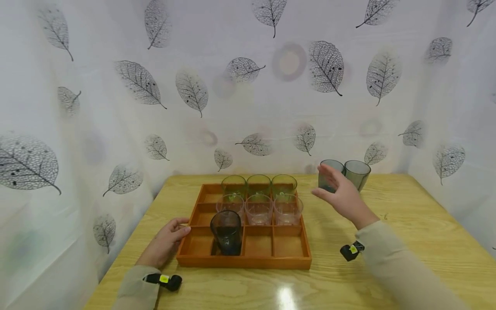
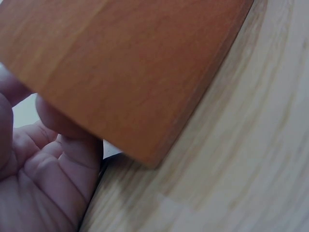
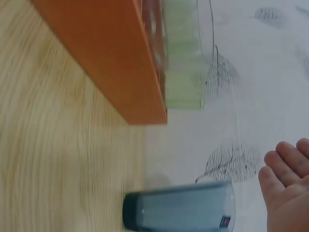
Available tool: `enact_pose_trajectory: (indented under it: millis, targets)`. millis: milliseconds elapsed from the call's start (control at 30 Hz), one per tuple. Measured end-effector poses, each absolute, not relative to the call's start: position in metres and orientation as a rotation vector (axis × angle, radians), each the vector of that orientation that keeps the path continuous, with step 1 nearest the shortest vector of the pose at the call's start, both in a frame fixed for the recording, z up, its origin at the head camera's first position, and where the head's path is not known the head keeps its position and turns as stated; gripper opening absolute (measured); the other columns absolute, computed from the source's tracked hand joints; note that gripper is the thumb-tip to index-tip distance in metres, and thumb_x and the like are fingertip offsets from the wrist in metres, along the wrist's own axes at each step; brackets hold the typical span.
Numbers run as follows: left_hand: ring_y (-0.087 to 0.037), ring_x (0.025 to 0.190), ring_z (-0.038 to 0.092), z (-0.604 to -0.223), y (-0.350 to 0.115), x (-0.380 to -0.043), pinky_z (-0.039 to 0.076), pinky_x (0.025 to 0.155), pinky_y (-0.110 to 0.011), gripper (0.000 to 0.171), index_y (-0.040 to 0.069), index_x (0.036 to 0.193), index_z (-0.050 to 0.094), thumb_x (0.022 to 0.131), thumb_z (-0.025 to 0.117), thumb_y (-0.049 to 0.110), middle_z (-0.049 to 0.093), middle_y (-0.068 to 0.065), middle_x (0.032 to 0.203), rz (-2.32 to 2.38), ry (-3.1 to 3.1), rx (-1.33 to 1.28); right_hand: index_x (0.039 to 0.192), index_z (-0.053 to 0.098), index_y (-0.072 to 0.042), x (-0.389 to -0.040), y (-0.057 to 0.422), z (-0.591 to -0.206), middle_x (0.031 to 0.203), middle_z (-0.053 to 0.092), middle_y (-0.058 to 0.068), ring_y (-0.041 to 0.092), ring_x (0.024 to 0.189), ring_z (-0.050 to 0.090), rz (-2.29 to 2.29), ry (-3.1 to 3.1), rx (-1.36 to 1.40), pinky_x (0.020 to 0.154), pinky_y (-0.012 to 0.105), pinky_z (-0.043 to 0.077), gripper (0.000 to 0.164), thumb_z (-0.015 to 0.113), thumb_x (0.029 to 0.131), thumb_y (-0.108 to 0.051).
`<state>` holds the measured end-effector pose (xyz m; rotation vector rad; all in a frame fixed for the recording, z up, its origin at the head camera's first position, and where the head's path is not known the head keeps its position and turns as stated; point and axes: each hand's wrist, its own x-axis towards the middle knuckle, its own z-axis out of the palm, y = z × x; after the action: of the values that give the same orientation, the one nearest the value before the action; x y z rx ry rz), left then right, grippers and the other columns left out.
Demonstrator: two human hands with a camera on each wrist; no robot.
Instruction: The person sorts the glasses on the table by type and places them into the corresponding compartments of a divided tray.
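A divided wooden tray holds several glasses. My left hand touches its left side with the thumb and fingers; the left wrist view shows the fingers against that end. A dark grey glass leans slightly in a front-row compartment. Clear glasses fill part of the middle row, with green-tinted glasses behind them. To the right of the tray, my right hand is raised with fingers extended, holding nothing. It partly covers one of two grey glasses; the other grey glass stands beside it.
The wooden table extends around the tray, mostly to the right. A white leaf-print cloth hangs behind the table and along both sides. In the right wrist view, a blue-grey glass stands beyond the tray's corner.
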<state>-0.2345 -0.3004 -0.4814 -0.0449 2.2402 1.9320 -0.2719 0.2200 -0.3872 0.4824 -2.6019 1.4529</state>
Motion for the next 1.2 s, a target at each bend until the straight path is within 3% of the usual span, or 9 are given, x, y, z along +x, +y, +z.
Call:
enact_pose_trajectory:
  millis: [200,633,833,1200]
  targets:
    - [-0.016,0.090,0.051,-0.480,-0.300,-0.235,0.045,0.076,-0.026,0.047,-0.004,0.141,0.041,0.103,0.060,0.017,0.056,-0.007,0.103,1.943,2.233,-0.063,0.164,0.015,-0.020,-0.279,0.249,-0.384,0.165,0.022,0.011,0.044,0.148,0.022,1.350,-2.618,0.410,0.111,0.066,0.023,0.093,0.071,0.094,-0.046]
    - [-0.017,0.092,0.052,-0.479,-0.299,-0.233,0.046,0.077,-0.027,0.047,-0.004,0.142,0.041,0.103,0.059,0.017,0.057,-0.008,0.105,1.911,2.267,-0.071,0.164,0.007,-0.022,-0.294,0.293,-0.389,0.167,0.013,0.011,0.048,0.147,0.017,1.268,-2.616,0.228,0.106,0.072,0.023,0.095,0.067,0.095,-0.049]
    - [-0.017,0.094,0.054,-0.478,-0.299,-0.232,0.047,0.080,-0.026,0.048,-0.006,0.142,0.039,0.103,0.059,0.016,0.057,-0.008,0.106,1.936,2.250,-0.037,0.164,0.004,-0.015,-0.303,0.308,-0.395,0.167,0.007,0.017,0.053,0.146,0.015,1.222,-2.611,0.158,0.104,0.074,0.022,0.097,0.065,0.097,-0.050]
    - [-0.016,0.092,0.052,-0.478,-0.299,-0.233,0.046,0.077,-0.026,0.049,-0.005,0.143,0.039,0.104,0.059,0.016,0.057,-0.010,0.107,1.919,2.260,-0.046,0.163,-0.005,-0.013,-0.322,0.325,-0.410,0.166,0.002,0.023,0.059,0.141,0.018,1.165,-2.658,0.085,0.103,0.074,0.023,0.110,0.065,0.092,-0.059]
